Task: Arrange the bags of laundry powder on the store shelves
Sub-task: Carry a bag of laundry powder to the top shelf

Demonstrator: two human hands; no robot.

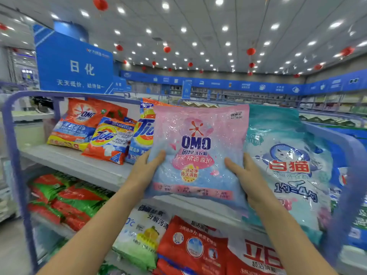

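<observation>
Currently pink OMO bag (198, 155) is gripped upright at both lower sides by left hand (148, 171) and right hand (245, 175); held label-out over top shelf (79, 165), between Tide bag (144, 135) and teal cat-logo bag (288, 165), presumably for slotting in.

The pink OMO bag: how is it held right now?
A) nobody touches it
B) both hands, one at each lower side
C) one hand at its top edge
B: the left hand and right hand grip the pink OMO bag at its lower sides.
</observation>
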